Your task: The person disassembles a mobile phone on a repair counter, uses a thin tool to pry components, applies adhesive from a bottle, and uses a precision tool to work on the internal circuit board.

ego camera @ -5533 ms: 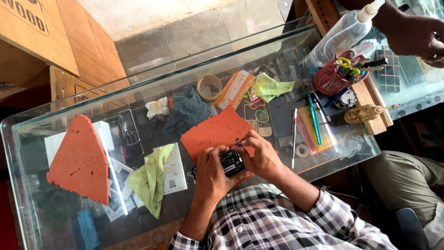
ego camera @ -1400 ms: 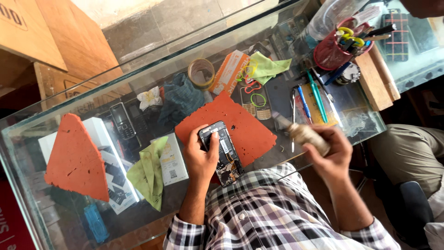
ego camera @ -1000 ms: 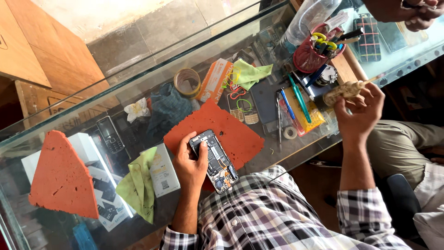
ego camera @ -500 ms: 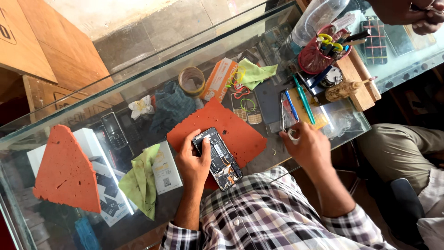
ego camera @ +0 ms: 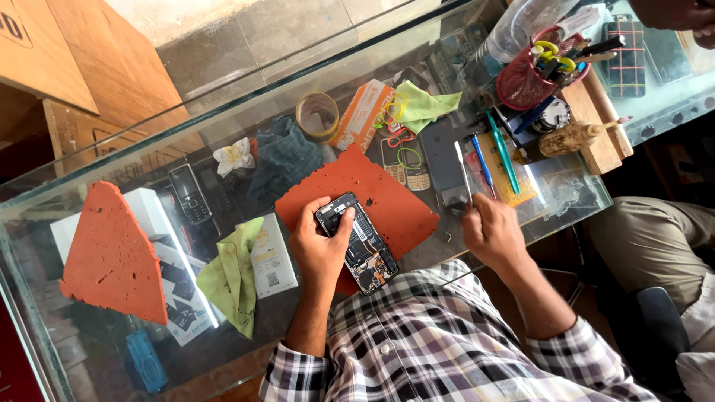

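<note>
Phone [ego camera: 357, 242], back cover off and its boards showing, lies on the red mat [ego camera: 387, 197] near the mat's lower edge. The left hand [ego camera: 316, 249] grips the phone's left side, thumb across its top end. The right hand [ego camera: 491, 231], just right of the mat, is clenched on a thin metal tool [ego camera: 464, 173] pointing up across the glass bench [ego camera: 566, 201]. A green cloth [ego camera: 234, 275] lies left of the mat; a red pen cup [ego camera: 525, 78] stands well to its upper right.
</note>
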